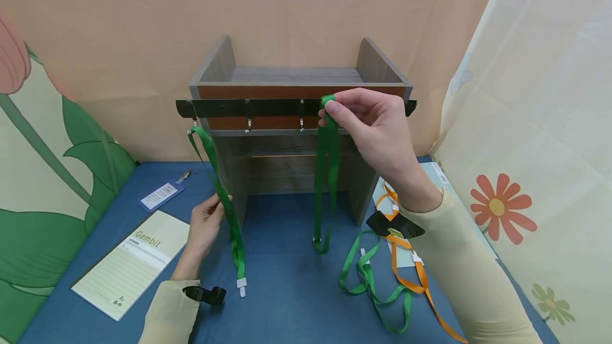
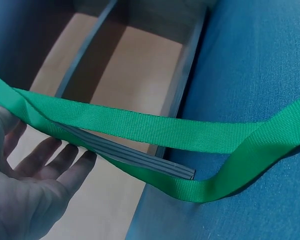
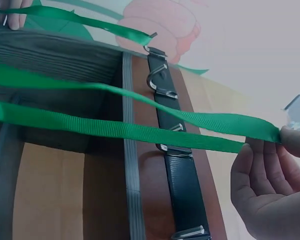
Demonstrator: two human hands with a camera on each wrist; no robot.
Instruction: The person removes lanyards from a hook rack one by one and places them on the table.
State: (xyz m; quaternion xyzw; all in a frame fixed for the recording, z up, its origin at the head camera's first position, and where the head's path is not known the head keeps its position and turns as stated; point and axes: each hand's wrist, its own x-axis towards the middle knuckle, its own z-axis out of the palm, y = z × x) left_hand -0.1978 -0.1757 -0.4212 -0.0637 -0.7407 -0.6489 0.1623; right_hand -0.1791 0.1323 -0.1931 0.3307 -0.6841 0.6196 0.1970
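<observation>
A green lanyard [image 1: 327,174] hangs looped from my right hand [image 1: 377,126], which pinches its top between thumb and fingers in front of the black hook rail [image 1: 274,107]. In the right wrist view, both strands of this lanyard [image 3: 90,125] run from the right hand [image 3: 270,185] past the hooks. Another green lanyard [image 1: 223,195] hangs from the rail's left end, a white clip at its bottom. My left hand [image 1: 205,222] holds that strap partway down. In the left wrist view, the left hand's fingers [image 2: 60,165] lie along the strap [image 2: 140,125].
The rail runs across a grey wooden shelf [image 1: 229,174] with bare metal hooks [image 1: 302,121] near its middle. Green [image 1: 368,280] and orange lanyards [image 1: 411,283] lie at right, partly over a pale sheet. A Gambit notepad [image 1: 131,264] and a blue badge [image 1: 161,195] lie at left.
</observation>
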